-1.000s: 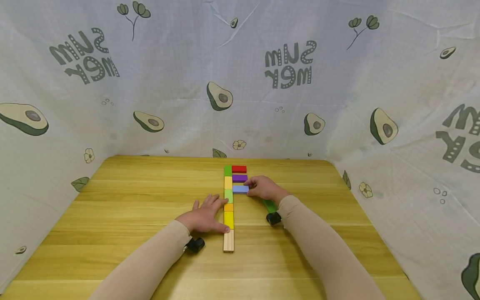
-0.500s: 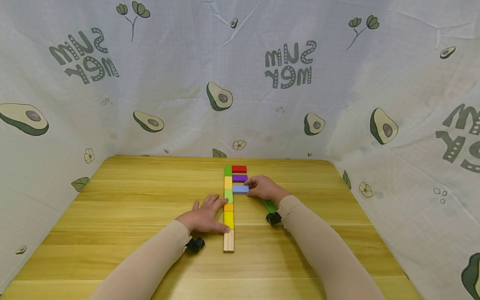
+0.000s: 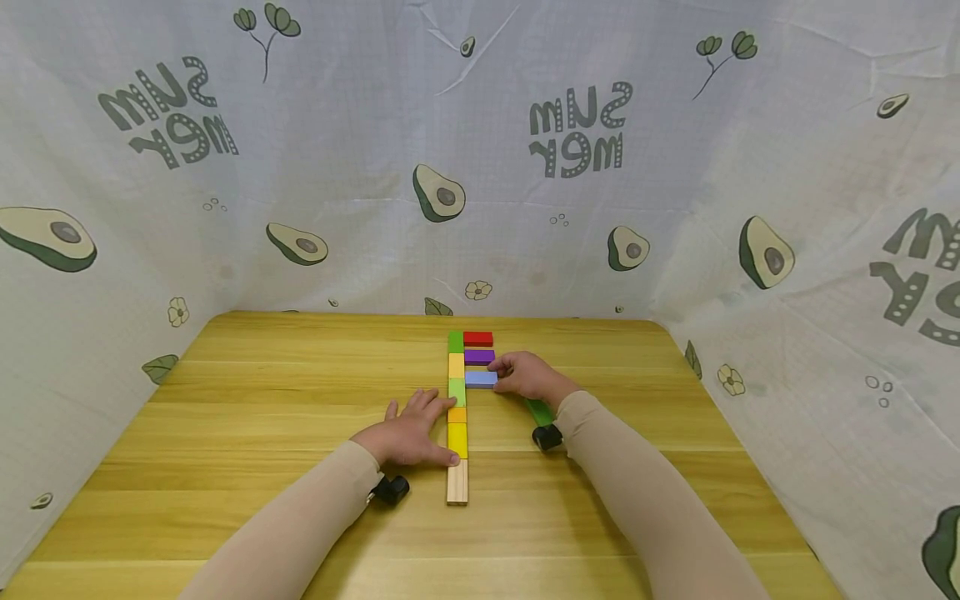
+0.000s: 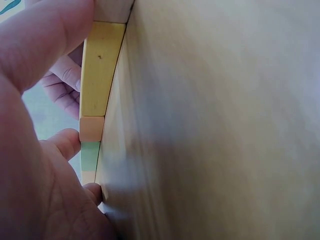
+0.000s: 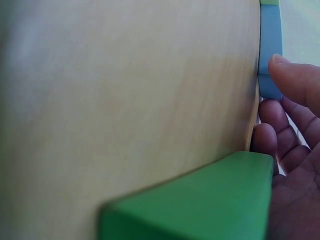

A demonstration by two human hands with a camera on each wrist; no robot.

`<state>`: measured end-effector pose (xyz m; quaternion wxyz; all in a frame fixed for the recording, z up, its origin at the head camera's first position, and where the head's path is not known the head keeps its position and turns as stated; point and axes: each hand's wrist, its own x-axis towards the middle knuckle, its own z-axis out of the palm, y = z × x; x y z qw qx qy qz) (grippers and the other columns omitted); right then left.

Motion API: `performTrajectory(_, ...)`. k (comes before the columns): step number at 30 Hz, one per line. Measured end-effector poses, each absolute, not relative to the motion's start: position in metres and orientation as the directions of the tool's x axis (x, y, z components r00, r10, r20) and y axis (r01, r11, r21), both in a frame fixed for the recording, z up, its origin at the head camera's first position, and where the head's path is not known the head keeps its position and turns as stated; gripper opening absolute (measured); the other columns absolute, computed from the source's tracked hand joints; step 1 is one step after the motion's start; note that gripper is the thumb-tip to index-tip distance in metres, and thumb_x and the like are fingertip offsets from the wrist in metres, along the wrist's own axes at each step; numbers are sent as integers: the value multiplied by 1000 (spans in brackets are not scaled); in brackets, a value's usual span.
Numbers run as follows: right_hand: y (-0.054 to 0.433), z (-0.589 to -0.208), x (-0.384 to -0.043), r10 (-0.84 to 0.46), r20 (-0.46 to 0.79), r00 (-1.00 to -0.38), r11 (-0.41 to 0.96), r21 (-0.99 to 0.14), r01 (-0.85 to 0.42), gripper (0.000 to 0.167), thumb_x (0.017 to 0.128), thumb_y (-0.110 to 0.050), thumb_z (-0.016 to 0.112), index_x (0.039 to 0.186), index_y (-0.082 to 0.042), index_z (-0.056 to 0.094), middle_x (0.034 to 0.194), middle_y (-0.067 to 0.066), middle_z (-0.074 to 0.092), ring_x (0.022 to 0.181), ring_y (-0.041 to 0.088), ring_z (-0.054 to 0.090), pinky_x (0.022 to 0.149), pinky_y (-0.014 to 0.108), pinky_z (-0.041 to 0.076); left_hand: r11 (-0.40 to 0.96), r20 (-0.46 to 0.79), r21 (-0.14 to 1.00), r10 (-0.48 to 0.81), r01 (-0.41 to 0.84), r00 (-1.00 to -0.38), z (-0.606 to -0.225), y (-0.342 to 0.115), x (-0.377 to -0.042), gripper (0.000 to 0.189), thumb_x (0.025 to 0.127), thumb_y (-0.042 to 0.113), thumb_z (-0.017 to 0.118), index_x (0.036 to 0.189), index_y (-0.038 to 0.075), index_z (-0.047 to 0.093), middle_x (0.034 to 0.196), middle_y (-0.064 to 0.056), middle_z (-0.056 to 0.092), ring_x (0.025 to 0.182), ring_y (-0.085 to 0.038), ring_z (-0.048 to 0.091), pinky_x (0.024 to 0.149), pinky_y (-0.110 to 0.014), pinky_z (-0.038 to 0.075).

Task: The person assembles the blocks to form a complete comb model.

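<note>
A column of end-to-end wooden blocks lies on the table, from a green block (image 3: 456, 342) at the far end to a plain wood block (image 3: 457, 483) at the near end. My left hand (image 3: 408, 432) spreads along its left side, a fingertip at the light green block (image 3: 457, 390) and the thumb at the yellow block (image 3: 457, 442). My right hand (image 3: 528, 377) pinches the right end of a light blue block (image 3: 480, 380), which sticks out rightward from the column. In the right wrist view, the thumb lies against this blue block (image 5: 270, 40).
Beyond the blue block, a purple block (image 3: 480, 357) and a red block (image 3: 478, 339) also stick out rightward. A loose green block (image 3: 538, 412) lies under the right wrist, partly hidden. A patterned cloth (image 3: 510, 250) hangs around the table (image 3: 300, 358).
</note>
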<state>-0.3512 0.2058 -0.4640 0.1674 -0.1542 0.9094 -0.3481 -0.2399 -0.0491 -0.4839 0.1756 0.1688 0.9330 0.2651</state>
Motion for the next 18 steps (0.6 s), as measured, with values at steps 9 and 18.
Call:
performTrajectory(9, 206, -465, -353, -400, -194, -896, 704, -691, -164, 37, 94, -9, 78, 130, -5, 72, 116, 11, 67, 104, 25, 57, 100, 39, 53, 798, -244, 557, 422, 230, -873, -477, -49, -237, 101, 85, 57, 81, 167, 26, 30, 178, -13, 11, 165, -39, 1, 125, -72, -7)
performTrajectory(18, 216, -461, -350, -396, -190, -898, 703, -692, -164, 48, 93, -20, 79, 138, -7, 67, 125, 10, 67, 111, 26, 59, 105, 43, 54, 804, -241, 552, 409, 222, -880, -481, -49, -238, 100, 86, 56, 81, 167, 27, 30, 178, -11, 10, 165, -38, 2, 126, -71, -6)
